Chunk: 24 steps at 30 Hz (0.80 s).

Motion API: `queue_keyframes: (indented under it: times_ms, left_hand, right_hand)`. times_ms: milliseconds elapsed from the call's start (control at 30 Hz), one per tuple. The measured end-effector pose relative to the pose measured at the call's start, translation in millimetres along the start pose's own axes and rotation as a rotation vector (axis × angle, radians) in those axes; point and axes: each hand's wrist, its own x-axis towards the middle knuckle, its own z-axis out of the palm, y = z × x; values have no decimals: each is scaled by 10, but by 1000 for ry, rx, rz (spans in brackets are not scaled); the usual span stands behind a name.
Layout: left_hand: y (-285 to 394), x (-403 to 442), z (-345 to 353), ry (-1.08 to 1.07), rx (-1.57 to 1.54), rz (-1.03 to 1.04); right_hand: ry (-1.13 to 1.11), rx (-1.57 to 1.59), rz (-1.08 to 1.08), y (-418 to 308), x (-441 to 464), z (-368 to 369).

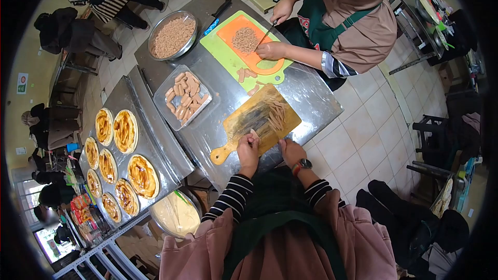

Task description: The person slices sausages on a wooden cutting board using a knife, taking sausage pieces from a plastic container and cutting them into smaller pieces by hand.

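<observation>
We log eight sauced rounds (143,176) on the left-hand metal table (158,150), a bowl (194,200) of pale mix (175,219) nearby. Rightward, we note a dark stool (431,134), tiled floor (358,130).

The plastic tub (167,84) and wooden board (241,116) leave a narrow lane of tabletop (213,122) between.

Single wide head-worn view, facing forward and down, close above left hand (248,149), right hand (293,152)
</observation>
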Motion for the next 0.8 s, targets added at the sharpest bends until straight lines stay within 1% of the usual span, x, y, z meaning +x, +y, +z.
queue_keyframes:
  times_ms: [67,133,167,233,367,467,533,567,633,667,733,767,800]
  left_hand:
    - [4,33,50,-9,5,13]
    - [157,128,11,-194,143,-168]
    - [241,186,-7,-190,141,-167]
    - [366,276,-40,-269,331,-270]
    - [225,359,-3,-309,328,-282]
    - [132,324,24,-333,264,-263]
    - [99,254,39,-307,-309,-444]
    - [84,216,56,-308,-307,-444]
    - [5,121,108,-304,-471,-529]
    - [-66,86,125,-304,-471,-529]
    - [-109,64,129,-186,-55,-117]
    - [-125,39,149,-187,-54,-120]
    - [29,28,94,-199,-184,-256]
  right_hand:
    - [23,5,3,22,34,-42]
    - [7,5,13,-5,-4,-24]
    - [-9,8,24,-22,-21,-15]
    - [-25,24,25,-73,-88,-10]
    - [-72,37,63,-82,-113,46]
    - [-64,47,62,-82,-139,66]
    - [-70,62,73,-73,-143,109]
    - [-78,75,83,-69,-146,136]
    - [-89,96,89,-47,-150,188]
    - [-95,115,95,-30,-148,205]
    - [-93,99,102,-77,-173,175]
    - [-96,84,109,-103,-198,169]
    - [-99,84,109,-116,-216,177]
